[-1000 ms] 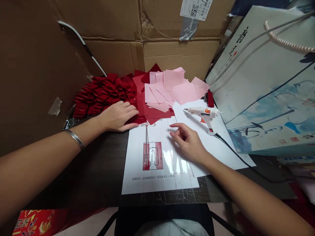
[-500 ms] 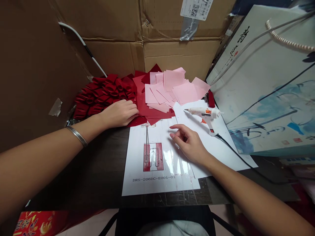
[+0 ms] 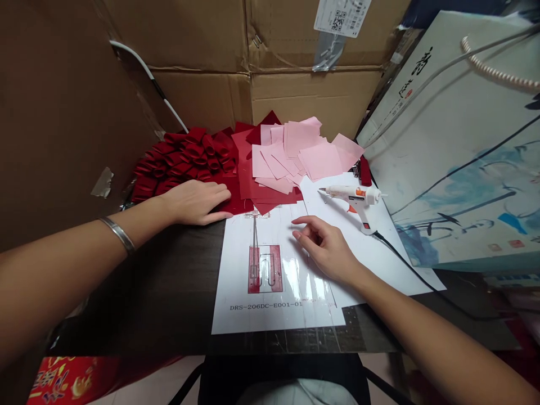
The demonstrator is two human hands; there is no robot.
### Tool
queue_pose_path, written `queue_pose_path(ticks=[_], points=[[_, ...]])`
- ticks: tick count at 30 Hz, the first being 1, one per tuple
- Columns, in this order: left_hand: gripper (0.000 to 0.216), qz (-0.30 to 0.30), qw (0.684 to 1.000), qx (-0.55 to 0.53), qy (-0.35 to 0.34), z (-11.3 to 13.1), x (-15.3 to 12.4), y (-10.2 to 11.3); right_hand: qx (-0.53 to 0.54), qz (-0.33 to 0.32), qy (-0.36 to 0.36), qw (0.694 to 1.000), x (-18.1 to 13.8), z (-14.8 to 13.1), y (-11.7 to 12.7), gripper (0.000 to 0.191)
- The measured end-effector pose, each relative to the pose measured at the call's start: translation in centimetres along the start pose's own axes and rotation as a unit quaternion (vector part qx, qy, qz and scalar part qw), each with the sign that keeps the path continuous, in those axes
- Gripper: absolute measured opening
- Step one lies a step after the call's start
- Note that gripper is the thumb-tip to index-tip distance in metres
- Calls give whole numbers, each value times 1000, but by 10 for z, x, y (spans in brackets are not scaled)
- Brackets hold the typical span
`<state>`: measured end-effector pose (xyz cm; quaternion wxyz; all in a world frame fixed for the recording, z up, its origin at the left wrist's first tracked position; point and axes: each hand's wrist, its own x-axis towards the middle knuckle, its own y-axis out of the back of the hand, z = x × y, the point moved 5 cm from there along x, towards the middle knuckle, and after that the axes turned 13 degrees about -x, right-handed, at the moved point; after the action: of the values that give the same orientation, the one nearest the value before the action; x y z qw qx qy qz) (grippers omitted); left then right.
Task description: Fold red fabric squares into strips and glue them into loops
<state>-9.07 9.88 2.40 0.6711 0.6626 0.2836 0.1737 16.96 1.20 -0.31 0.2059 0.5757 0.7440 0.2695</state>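
Note:
My left hand (image 3: 194, 201) lies flat, fingers together and stretched out, on a dark red paper square (image 3: 236, 203) at the table's back left. Behind it sits a heap of folded dark red pieces (image 3: 181, 160). My right hand (image 3: 324, 247) rests on a white sheet (image 3: 274, 281) with a red diagram, fingers loosely curled and holding nothing. A pile of pink paper squares (image 3: 299, 154) lies on more dark red squares (image 3: 253, 180). A white hot glue gun (image 3: 354, 198) rests on a second white sheet, right of my right hand.
Cardboard boxes (image 3: 253, 62) wall in the back and left. A white printed gift bag (image 3: 459, 152) with a bead handle stands at the right. The glue gun's black cord (image 3: 405, 264) runs off to the right. A red printed packet (image 3: 63, 379) lies below the table edge.
My left hand has slid back toward me and a little left, off the folded heap's edge, staying on the dark red square. My right hand has hardly moved.

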Motion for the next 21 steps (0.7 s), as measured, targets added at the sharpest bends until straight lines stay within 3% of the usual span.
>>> queue_pose_path(ticks=[4, 6, 8, 10, 12, 16, 17, 19, 21], points=[[27, 10, 999, 27, -35, 4, 1, 1, 5, 3, 2, 1000, 0, 1, 0, 20], [24, 70, 997, 0, -26, 6, 2, 12, 10, 11, 3, 1000, 1, 1, 0, 20], [17, 179, 982, -56, 26, 3, 2, 32, 15, 17, 4, 1000, 1, 2, 0, 20], [11, 288, 947, -117, 85, -3, 1, 50, 17, 19, 4, 1000, 2, 2, -1, 20], [9, 349, 917, -153, 116, -4, 5, 64, 25, 23, 5, 999, 2, 2, -1, 20], [14, 476, 810, -317, 131, 0, 17, 82, 69, 46, -22, 996, 1, 5, 3, 28], [16, 480, 793, -353, 130, 5, 23, 82, 93, 49, -35, 994, 1, 6, 4, 32], [19, 415, 776, -457, 128, 20, 41, 76, 160, 42, -60, 984, 2, 7, 5, 44], [23, 375, 776, -491, 123, 40, 57, 70, 230, 16, -79, 970, 4, 9, 3, 53]])
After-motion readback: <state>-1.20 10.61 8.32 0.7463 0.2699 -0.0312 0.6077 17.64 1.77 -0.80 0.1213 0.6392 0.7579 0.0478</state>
